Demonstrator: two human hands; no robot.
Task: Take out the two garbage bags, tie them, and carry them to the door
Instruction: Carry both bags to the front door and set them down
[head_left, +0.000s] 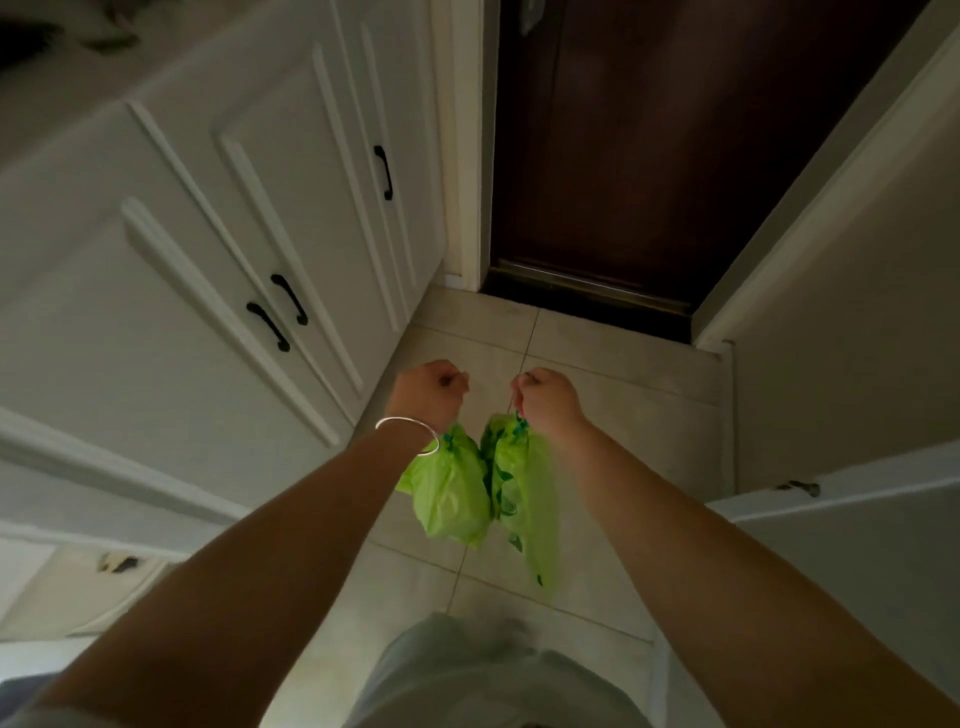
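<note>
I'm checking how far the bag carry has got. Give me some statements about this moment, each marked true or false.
1. Each hand holds one green bag. True: left hand holds the left bag, right hand the right bag.
2. The bags rest on the floor. False: they hang above the tiles.
3. The dark door is shut. True.
4. The bracelet is on the right wrist. False: the left.
5. The cabinet handles are white. False: black.
</note>
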